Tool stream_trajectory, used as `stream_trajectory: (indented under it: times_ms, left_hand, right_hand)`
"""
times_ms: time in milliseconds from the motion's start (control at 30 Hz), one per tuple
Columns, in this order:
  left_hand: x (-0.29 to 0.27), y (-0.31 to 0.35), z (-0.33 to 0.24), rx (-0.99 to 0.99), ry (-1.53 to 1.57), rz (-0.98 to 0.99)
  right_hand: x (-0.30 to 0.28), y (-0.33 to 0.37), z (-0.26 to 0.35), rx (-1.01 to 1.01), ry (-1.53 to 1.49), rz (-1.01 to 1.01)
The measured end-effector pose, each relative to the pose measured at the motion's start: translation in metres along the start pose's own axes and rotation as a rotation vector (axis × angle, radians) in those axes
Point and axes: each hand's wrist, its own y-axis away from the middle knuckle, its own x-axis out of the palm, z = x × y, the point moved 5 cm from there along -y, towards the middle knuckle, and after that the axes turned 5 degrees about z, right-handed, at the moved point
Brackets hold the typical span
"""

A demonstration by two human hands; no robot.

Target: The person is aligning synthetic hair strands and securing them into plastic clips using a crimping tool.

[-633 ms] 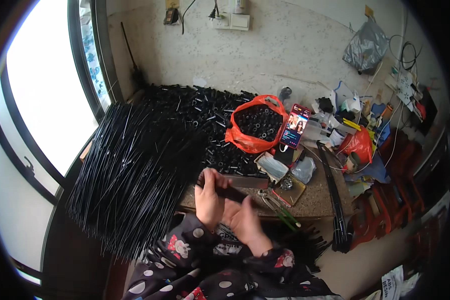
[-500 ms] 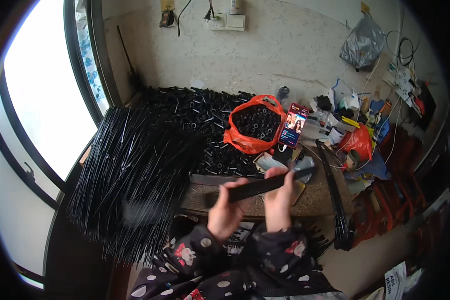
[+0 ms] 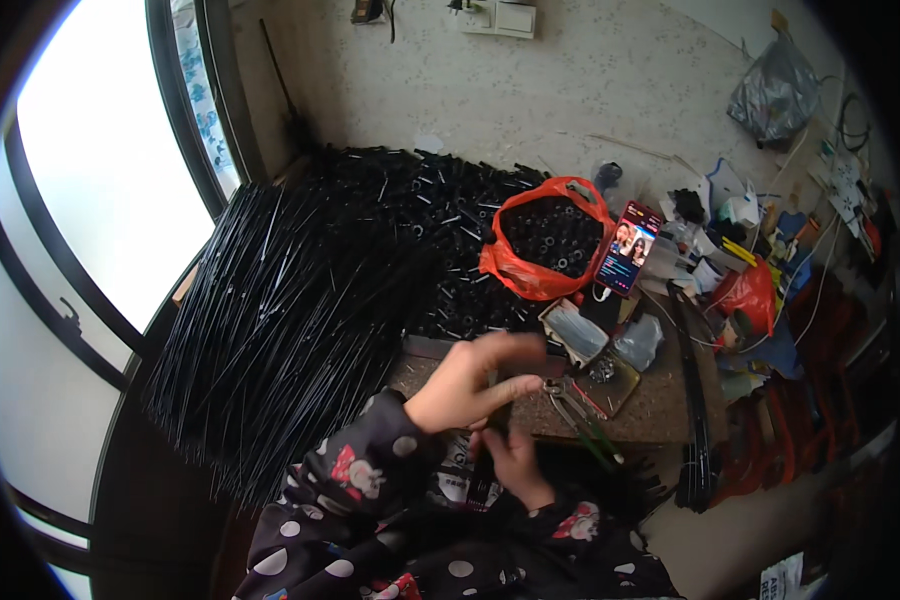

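Left hand point(image 3: 460, 385) advanced; right hand point(image 3: 516, 465) drawn back.

Black top point(image 3: 425, 550), white polka dots of mixed sizes; long sleeves point(image 3: 378, 445), each printed with red-and-white cartoon figure.

To the left of the left hand point(image 3: 470, 385), thin black rods point(image 3: 290, 330) look smooth and glossy, catching pale streaks of light. Beyond both hands, the red bag point(image 3: 535, 283) is thin, shiny, crinkled plastic, and the small black parts point(image 3: 410, 210) have a hard gloss. The phone point(image 3: 625, 255) shows a smooth, glassy screen. Just beside the left thumb, the pliers point(image 3: 566, 405) have bare metal jaws. Right of the hands, the tabletop point(image 3: 660, 410) looks speckled and matt, and the clear bag point(image 3: 640, 342) is wrinkled, shiny plastic. Behind the right hand point(image 3: 518, 465), the sleeve point(image 3: 570, 522) is soft, matt printed cloth.
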Motion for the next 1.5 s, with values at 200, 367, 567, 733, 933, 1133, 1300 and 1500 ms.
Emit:
stream_trajectory:
  times_ms: [200, 367, 567, 733, 933, 1133, 1300, 1500]
  left_hand:
    - [0.025, 0.014, -0.006, 0.095, 0.313, 0.617]
    - [-0.016, -0.055, 0.082, -0.067, 0.279, 0.37]
    - [-0.103, -0.134, 0.255, -0.241, -1.202, -0.186]
    - [-0.115, -0.169, 0.301, -0.205, -1.607, -0.094]
    - [-0.141, -0.169, 0.272, -0.025, -1.573, -0.068]
    - [-0.165, -0.13, 0.188, 0.046, -0.055, -0.505]
    - [-0.075, -0.084, 0.178, -0.02, -0.662, 0.206]
    - [-0.031, -0.043, 0.222, -0.438, -1.077, 0.252]
  right_hand:
    - [-0.039, 0.022, -0.088, 0.26, -0.221, -0.037]
    - [-0.038, 0.009, -0.04, 0.2, -0.364, -0.315]
    - [-0.048, 0.004, -0.049, 0.231, -0.384, -0.432]
    - [-0.06, -0.003, -0.053, 0.266, -0.396, -0.479]
    - [-0.057, -0.008, -0.061, 0.275, -0.331, -0.453]
    - [-0.038, -0.007, -0.041, 0.294, -0.372, -0.426]
    - [-0.031, -0.001, -0.035, 0.212, -0.278, -0.368]
    - [-0.023, 0.008, -0.037, 0.257, -0.415, -0.464]
